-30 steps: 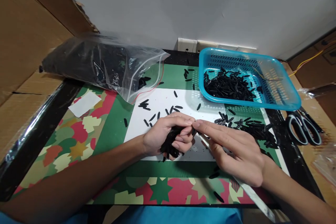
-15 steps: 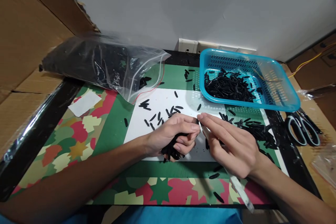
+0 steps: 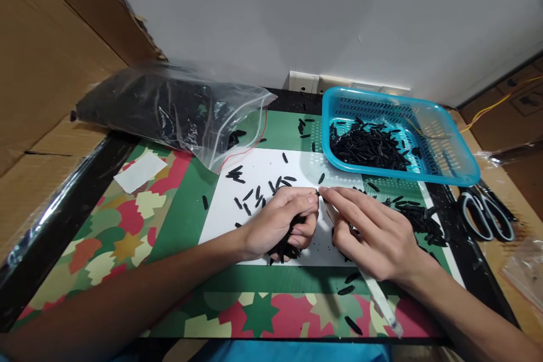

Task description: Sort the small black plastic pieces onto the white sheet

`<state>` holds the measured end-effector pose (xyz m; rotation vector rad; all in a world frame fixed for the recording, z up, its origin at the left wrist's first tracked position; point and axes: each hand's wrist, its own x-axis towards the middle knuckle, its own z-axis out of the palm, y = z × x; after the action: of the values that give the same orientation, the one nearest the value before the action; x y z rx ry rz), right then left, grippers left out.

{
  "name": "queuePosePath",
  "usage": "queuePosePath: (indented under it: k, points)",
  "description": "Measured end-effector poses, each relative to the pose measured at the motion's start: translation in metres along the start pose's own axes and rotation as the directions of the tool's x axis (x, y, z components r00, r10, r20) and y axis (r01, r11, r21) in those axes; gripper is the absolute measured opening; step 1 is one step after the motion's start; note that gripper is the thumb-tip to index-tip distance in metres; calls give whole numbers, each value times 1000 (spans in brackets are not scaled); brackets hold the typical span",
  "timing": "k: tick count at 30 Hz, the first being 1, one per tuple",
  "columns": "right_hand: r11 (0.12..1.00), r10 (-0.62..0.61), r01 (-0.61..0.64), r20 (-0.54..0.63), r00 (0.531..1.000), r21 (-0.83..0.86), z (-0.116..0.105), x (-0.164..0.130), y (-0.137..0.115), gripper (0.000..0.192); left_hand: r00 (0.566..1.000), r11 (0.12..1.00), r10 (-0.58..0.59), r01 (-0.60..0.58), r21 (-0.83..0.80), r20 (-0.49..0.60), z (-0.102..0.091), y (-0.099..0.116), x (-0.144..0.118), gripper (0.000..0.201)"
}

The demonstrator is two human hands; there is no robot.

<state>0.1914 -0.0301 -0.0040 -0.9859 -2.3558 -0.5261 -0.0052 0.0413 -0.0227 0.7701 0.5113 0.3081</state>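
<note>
Fingers of my left hand (image 3: 278, 223) are curled shut around a bunch of black pieces (image 3: 287, 243), their ends sticking out below my palm toward the near edge of the white sheet (image 3: 220, 215). My right hand (image 3: 373, 232) grips a thin white tool (image 3: 382, 300) whose handle runs back under the palm toward the near right corner of the table (image 3: 178, 209); its thumb and forefinger tips meet the left thumb over one small black piece (image 3: 318, 193), just above the bunch. I cannot tell how firmly that single piece is pinched.

More loose black pieces (image 3: 258, 192) lie scattered on the sheet just beyond my left knuckles, and another heap (image 3: 418, 218) sits right of my right hand, near the table's right edge. At the far right corner stands a blue basket (image 3: 449, 141) holding a pile of the same pieces. A clear zip bag (image 3: 169, 113), dark with more of them, lies at the far left corner, its mouth toward the sheet. Scissors (image 3: 487, 215) rest off the right edge.
</note>
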Motion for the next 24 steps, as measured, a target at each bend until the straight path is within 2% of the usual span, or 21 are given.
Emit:
queuePosePath:
  k: [6, 9, 14, 18, 24]
  points:
    - [1000, 29, -29, -16, 999, 0, -2, -1, -3, 19, 1000, 999, 21, -21, 31, -7, -2, 0, -1, 34]
    - [996, 90, -89, -37, 995, 21, 0, -7, 0, 19, 1000, 999, 19, -19, 35, 9, -2, -1, 0, 38]
    - [930, 276, -238, -102, 956, 279, 0, -11, 8, 24, 999, 999, 46, -46, 18, 6, -2, 0, 0, 41]
    - [822, 328, -272, -26, 944, 501, -6, -4, 7, 23, 999, 998, 46, -46, 39, -14, -2, 1, -1, 43]
    - [751, 386, -329, 24, 922, 573, -6, -6, 8, 20, 998, 996, 69, -69, 60, 2, -4, 0, -1, 45]
